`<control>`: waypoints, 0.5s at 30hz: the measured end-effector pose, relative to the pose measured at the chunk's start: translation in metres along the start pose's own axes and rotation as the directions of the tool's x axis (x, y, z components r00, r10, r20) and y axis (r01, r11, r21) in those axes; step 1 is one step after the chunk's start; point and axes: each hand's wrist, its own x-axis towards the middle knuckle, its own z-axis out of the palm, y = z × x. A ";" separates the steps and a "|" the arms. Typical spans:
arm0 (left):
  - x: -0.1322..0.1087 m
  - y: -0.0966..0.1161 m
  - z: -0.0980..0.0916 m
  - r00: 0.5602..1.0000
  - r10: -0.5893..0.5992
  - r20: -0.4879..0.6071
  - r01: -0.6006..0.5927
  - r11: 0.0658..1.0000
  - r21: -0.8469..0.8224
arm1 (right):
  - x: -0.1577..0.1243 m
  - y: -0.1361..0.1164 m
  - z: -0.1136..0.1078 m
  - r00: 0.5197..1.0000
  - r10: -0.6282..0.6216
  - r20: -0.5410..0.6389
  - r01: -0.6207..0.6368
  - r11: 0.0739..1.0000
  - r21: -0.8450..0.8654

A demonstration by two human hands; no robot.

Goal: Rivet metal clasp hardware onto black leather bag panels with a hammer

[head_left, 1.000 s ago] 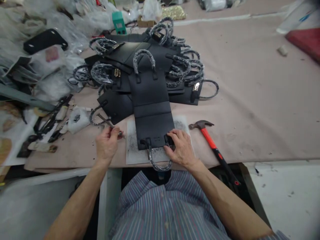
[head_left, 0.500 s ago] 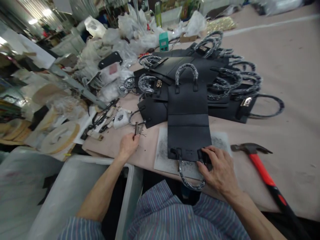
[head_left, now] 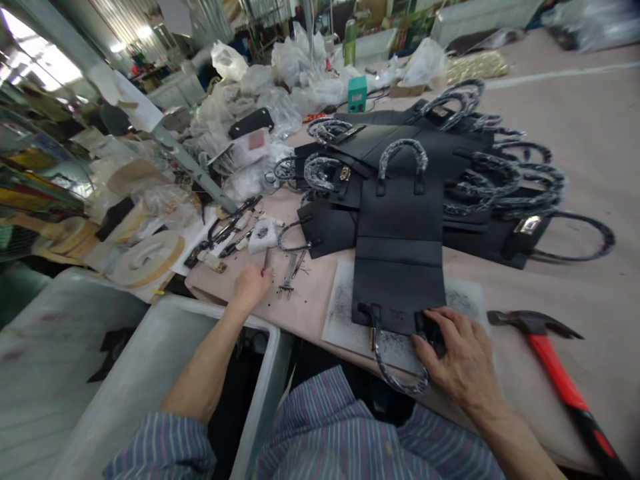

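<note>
A black bag panel (head_left: 399,267) lies partly on a white board (head_left: 334,320), with a plastic-wrapped handle (head_left: 395,381) at its near edge. My right hand (head_left: 460,357) pinches the right end of this handle by the panel's corner; what lies under the fingers is partly hidden. A second wrapped handle (head_left: 403,150) arches from the panel's far end. My left hand (head_left: 251,288) is closed around a slim metal punch-like tool (head_left: 268,258), its tip pointing away from me. Just right of that hand, a metal pronged punch (head_left: 287,277) rests on the table.
A claw hammer (head_left: 555,360) with a red and black grip lies to the right. More black bag pieces (head_left: 480,227) are heaped behind the panel. Tools (head_left: 230,233) and tape rolls (head_left: 147,260) sit at left, above a white bin (head_left: 175,313). Clear plastic bags (head_left: 290,60) fill the back.
The pronged punch near my left hand now lies on the table, and that hand has moved left, holding a slim metal tool. My right hand keeps its grip on the handle end. The view has shifted.
</note>
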 end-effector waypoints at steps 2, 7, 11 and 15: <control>-0.006 0.007 -0.001 1.000 0.028 -0.007 -0.028 0.999 0.019 | 0.000 0.000 0.000 1.000 -0.001 0.005 0.001 1.000 -0.003; -0.013 0.031 -0.013 0.984 0.135 -0.115 -0.140 0.989 -0.037 | -0.001 0.001 0.001 1.000 -0.012 0.006 0.012 1.000 0.013; -0.002 0.046 -0.013 0.972 0.221 -0.077 -0.229 0.966 -0.122 | 0.000 0.001 0.001 1.000 -0.006 0.008 0.006 1.000 0.022; 0.013 0.055 0.002 0.962 0.266 -0.056 -0.272 0.950 -0.156 | 0.002 -0.006 -0.004 0.999 0.021 0.045 -0.023 0.999 0.043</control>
